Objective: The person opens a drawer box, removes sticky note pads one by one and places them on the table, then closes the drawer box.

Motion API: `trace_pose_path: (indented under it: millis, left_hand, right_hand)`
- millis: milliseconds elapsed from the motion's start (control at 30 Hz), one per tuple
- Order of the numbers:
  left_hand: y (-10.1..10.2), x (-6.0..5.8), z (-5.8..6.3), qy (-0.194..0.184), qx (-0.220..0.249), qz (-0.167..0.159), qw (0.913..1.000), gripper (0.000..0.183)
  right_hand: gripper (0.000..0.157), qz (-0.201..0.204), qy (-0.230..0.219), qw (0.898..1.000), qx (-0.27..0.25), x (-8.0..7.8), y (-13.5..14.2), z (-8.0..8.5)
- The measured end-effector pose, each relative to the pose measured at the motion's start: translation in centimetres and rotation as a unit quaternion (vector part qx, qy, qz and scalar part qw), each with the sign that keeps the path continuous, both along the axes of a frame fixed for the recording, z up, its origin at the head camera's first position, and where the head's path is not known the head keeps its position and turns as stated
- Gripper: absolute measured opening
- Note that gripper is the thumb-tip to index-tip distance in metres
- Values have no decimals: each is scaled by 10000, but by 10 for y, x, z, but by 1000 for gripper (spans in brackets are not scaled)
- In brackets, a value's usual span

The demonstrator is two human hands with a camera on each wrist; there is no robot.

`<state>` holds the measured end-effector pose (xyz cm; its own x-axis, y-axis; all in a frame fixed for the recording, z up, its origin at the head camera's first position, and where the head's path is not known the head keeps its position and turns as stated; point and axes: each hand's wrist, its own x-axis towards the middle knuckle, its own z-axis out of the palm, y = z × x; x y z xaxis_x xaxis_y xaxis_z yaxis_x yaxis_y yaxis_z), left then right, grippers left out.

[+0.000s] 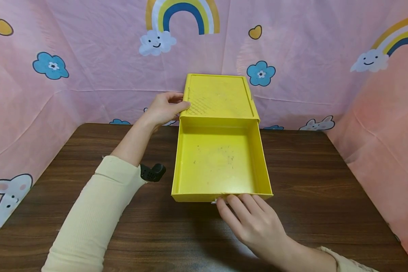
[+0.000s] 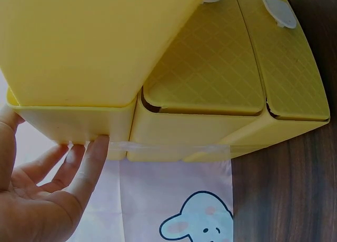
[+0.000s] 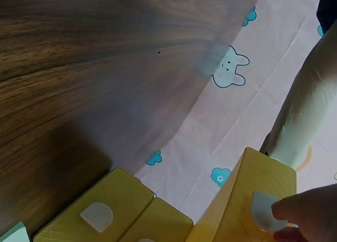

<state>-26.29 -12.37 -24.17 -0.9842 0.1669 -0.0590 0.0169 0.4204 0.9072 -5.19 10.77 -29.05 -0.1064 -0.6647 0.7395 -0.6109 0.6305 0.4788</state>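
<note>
A yellow plastic drawer cabinet (image 1: 221,94) stands at the back of the table, its top drawer (image 1: 214,162) pulled far out toward me. Dark scuffs mark the drawer's bare floor. My left hand (image 1: 164,109) holds the cabinet's left side, thumb on the top panel; in the left wrist view its fingertips (image 2: 97,147) touch the side wall. At the drawer's front, my right hand (image 1: 253,223) lies with fingers bent at the upper edge. The right wrist view shows it pinching the white drawer handle (image 3: 263,210).
Below the pulled-out drawer, two closed drawers (image 2: 205,68) with crosshatched fronts and white tabs (image 3: 97,217) show in the wrist views. A dark wooden table (image 1: 309,196) carries the cabinet. Pink patterned cloth (image 1: 98,49) hangs behind and along both sides.
</note>
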Motion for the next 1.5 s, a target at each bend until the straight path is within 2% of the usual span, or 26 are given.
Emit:
trace_pose_path:
  millis: [167,767,1033,1300,1500]
  left_hand:
    - [0,-1,-1,-24,26,22,10000,55]
    - [-1,-1,-1,-27,-59,60,10000,56]
    - [0,0,0,-1,-64,55,10000,55]
    - [0,0,0,-4,-57,46,10000,55]
    - [0,1,0,-20,-36,59,10000,55]
  right_hand:
    - [23,5,122,9998,-143,-3,-2,-2]
    - [24,82,-121,9985,-531,-7,-5,3]
    - [24,-61,-259,9968,-755,-12,-9,6]
    - [26,-93,-614,9937,-938,-17,-10,10]
    - [24,-64,-648,9919,-1093,-24,-12,11]
